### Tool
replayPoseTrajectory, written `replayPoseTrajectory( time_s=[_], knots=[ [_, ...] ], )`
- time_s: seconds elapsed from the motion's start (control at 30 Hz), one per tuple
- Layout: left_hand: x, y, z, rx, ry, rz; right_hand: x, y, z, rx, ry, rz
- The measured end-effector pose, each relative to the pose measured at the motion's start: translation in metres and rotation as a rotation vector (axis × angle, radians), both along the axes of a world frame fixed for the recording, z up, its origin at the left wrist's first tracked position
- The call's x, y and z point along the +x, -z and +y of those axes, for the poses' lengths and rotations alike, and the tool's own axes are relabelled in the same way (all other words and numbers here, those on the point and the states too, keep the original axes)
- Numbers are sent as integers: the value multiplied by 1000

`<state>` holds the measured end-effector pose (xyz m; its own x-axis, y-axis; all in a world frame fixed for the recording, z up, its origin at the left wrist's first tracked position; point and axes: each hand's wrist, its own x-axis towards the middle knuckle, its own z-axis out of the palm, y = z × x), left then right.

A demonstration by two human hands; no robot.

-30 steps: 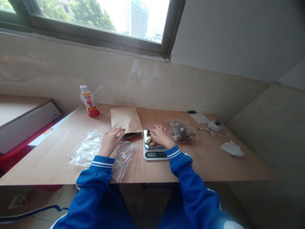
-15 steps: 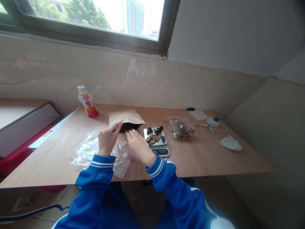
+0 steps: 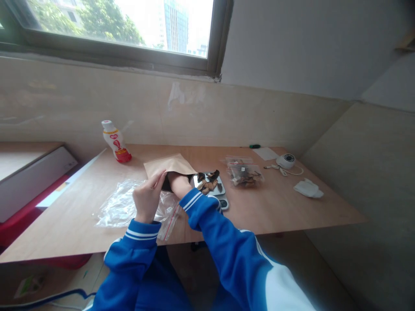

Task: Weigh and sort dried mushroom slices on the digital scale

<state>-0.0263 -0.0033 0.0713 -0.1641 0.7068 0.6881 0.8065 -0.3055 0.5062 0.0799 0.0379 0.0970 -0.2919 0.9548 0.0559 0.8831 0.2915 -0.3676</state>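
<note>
A brown paper bag [image 3: 169, 164] with a dark inside lies with its mouth toward me. My left hand [image 3: 148, 196] pinches the upper edge of that mouth and lifts it. Deep in the bag is my right hand [image 3: 180, 185]; only its wrist end shows, and the fingers are hidden. Just right of the bag, a small digital scale [image 3: 223, 202] carries dried brown and dark slices [image 3: 208, 185] that look like mushrooms. My right sleeve covers part of the scale. Beneath my hands, clear plastic bags [image 3: 118, 207] lie crumpled, one with a red zip strip.
Zip bags of dried pieces [image 3: 244, 175] lie right of the scale. Farther right are a white dome camera [image 3: 285, 161] with its cable, a crumpled white tissue [image 3: 308, 188] and a paper sheet [image 3: 266, 153]. A white-and-red bottle [image 3: 116, 142] stands at the back left.
My right hand has pushed from the bag's mouth deep inside, up to the wrist. My left hand keeps its pinch on the edge. The view has shifted slightly.
</note>
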Motion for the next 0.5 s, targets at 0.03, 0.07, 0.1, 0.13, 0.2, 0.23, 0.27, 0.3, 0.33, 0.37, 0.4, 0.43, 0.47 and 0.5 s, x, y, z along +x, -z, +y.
replayPoseTrajectory(
  time_s=[0.03,0.07,0.1,0.13,0.2,0.23,0.27,0.3,0.33,0.37,0.4,0.43,0.47,0.5],
  knots=[
    [1,0,-2,4,6,0,-3,5,4,5,24,-7],
    [2,0,-3,0,12,-3,-5,10,6,10,44,-20],
    [4,0,-4,-10,20,-9,-6,16,8,15,58,-34],
    [6,1,-5,-28,28,-15,-5,21,8,20,64,-42],
    [9,2,-6,-69,40,-33,-3,30,7,30,58,-47],
    [11,2,-6,-85,44,-46,-1,33,7,33,53,-48],
    [13,2,-6,-96,49,-59,1,36,7,35,47,-48],
    [14,2,-6,-101,56,-72,3,37,8,35,42,-48],
    [15,2,-6,-102,62,-85,4,38,9,34,38,-47],
    [16,2,-6,-101,70,-99,4,38,10,32,35,-46],
    [16,1,-6,-101,78,-113,4,37,12,32,36,-44],
    [16,0,-7,-104,85,-126,4,36,13,32,42,-42],
    [17,-1,-7,-110,87,-140,4,34,14,33,51,-40],
    [16,-1,-7,-118,85,-153,4,31,14,32,63,-40]
  ],
)
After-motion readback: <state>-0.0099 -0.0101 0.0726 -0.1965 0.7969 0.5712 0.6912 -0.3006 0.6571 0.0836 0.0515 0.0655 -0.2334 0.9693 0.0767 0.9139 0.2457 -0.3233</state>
